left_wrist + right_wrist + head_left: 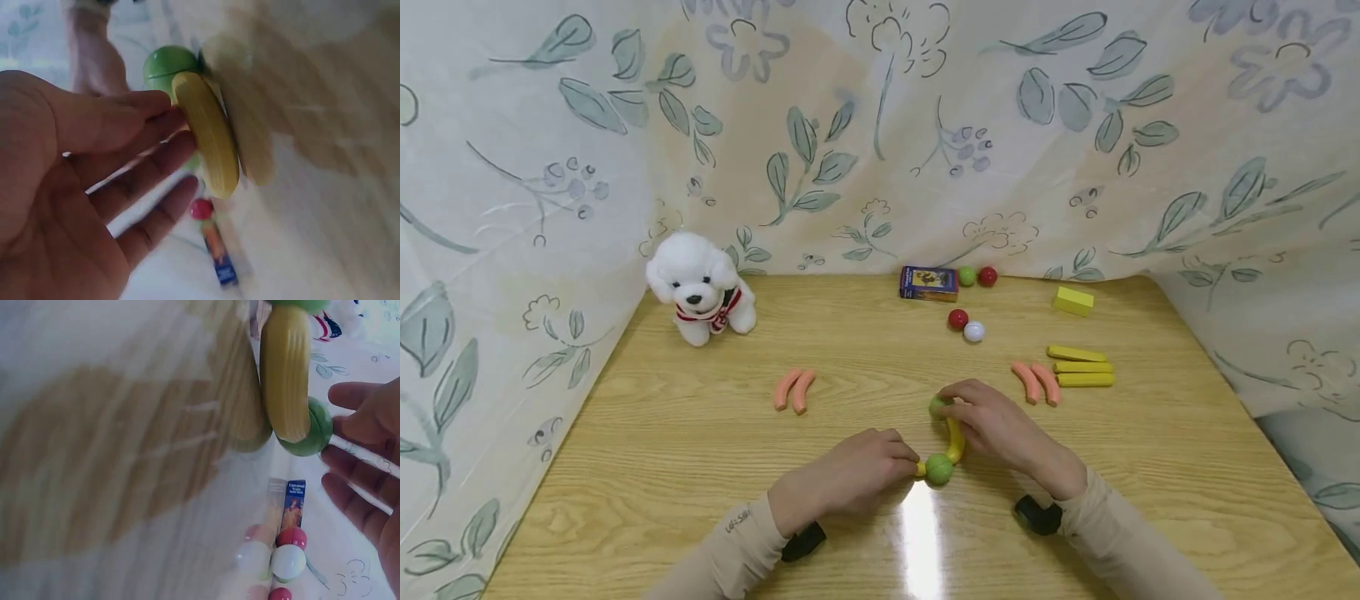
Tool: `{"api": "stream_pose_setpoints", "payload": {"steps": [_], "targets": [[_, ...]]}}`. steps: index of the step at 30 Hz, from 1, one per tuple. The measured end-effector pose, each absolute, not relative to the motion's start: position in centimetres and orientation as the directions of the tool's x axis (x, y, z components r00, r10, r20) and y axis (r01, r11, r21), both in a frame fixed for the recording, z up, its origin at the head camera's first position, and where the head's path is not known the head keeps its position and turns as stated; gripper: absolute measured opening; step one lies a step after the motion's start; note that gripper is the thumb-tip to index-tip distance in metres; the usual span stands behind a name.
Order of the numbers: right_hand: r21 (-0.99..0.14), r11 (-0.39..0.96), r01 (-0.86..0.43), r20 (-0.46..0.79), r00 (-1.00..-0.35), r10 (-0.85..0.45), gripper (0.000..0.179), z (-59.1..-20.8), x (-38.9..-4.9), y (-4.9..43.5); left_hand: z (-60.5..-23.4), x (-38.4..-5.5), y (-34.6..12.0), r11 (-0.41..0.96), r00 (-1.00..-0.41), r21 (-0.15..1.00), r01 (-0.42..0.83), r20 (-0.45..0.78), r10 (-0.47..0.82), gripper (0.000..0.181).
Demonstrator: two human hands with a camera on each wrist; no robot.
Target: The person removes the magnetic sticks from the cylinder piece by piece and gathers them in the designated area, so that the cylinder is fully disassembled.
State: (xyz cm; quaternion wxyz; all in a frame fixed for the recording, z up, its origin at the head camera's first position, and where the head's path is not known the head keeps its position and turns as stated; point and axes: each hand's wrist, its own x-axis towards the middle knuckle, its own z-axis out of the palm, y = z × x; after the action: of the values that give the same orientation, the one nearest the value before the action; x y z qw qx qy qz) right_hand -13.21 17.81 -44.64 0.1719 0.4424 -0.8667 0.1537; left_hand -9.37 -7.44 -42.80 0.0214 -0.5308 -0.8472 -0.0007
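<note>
My left hand [868, 467] reaches down to a yellow curved toy banana [209, 134] lying on the table. Its fingers are spread and fairly straight, with the tips touching the banana's upper side. In the head view most of that banana is hidden under the hand. A green ball [938, 468] lies against its right end. Another yellow toy banana [955, 442] runs from there up to a second green ball [320, 428]. My right hand [996, 421] pinches this second ball between thumb and fingertips, partly covering it in the head view.
Pink curved pieces lie in pairs at left [793, 392] and right [1036, 383]. Beside the right pair are yellow sticks [1081, 367], with a yellow block [1073, 302] behind. A small box [928, 283] and several balls [973, 331] stand farther back. A white toy dog [696, 287] sits back left.
</note>
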Motion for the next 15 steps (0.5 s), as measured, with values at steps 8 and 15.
{"api": "stream_pose_setpoints", "payload": {"steps": [8,15], "targets": [[-0.118,0.601,-0.790,0.412,-0.590,-0.694,0.023,-44.9,-12.3,19.0,-43.3,-11.0,-9.0,0.563,-0.548,-0.233,0.793,0.129,0.826,0.024],[-0.349,0.595,-0.724,0.258,-0.684,-0.682,0.019,-44.8,-10.1,18.6,-43.6,-13.0,-9.0,0.628,-0.627,-0.228,0.744,0.085,0.774,0.027]]}}
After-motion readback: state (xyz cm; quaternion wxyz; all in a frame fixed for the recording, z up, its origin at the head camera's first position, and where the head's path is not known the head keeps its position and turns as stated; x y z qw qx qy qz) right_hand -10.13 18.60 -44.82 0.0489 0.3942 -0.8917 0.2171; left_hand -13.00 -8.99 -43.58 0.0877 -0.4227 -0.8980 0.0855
